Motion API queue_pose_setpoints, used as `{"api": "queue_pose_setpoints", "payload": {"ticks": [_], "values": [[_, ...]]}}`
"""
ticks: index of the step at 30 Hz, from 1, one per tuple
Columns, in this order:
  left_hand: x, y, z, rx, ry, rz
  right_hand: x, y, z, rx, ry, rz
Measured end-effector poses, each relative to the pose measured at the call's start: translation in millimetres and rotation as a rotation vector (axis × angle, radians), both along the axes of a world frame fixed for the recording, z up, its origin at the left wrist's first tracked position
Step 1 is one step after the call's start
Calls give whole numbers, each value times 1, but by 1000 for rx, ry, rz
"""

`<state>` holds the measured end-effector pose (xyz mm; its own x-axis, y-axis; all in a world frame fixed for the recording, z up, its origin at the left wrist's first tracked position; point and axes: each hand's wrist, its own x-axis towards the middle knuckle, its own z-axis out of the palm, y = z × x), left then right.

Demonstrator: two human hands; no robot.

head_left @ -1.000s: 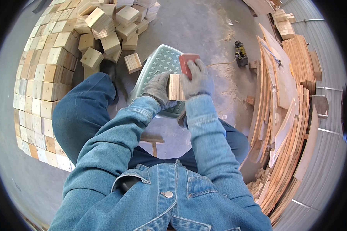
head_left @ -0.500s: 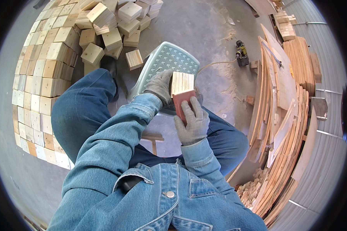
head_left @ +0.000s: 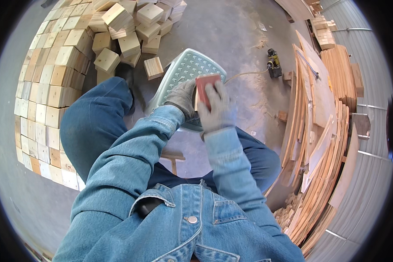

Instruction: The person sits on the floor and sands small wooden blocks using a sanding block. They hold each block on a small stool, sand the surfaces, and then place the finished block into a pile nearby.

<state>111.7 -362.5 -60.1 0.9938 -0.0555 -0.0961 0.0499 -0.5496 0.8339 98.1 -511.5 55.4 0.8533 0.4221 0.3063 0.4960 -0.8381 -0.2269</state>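
In my gloved left hand (head_left: 181,97) is a wooden block, held over the light green plastic step stool (head_left: 192,60) between my legs. Only a pale edge of the wooden block (head_left: 197,100) shows now. A reddish sanding block (head_left: 203,86) covers the rest of it, lying against its upper face. My gloved right hand (head_left: 217,107) grips the sanding block from above, slightly blurred, with its fingers bent over the red surface.
Neatly stacked wooden blocks (head_left: 43,94) form a wall at the left. Loose blocks (head_left: 129,43) are heaped beyond my left foot. A cordless drill (head_left: 273,65) and a cord lie on the dusty floor. Boards and thin strips (head_left: 332,161) lean along the right.
My right hand has pushed the sanding block away from me, up over the wooden block's face. The left hand has stayed nearly still with the wooden block.
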Motion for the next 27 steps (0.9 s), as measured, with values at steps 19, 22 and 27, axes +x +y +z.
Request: {"api": "queue_pose_setpoints", "payload": {"ticks": [19,22,27], "values": [[-10,-2,38,77,77,30,77,15,-16,-79,39,-117],[-11,1,33,13,-4,13,23,-1,-1,-41,61,-83],[-6,-5,3,-38,-110,75,-77,-35,3,-8,38,52]]}}
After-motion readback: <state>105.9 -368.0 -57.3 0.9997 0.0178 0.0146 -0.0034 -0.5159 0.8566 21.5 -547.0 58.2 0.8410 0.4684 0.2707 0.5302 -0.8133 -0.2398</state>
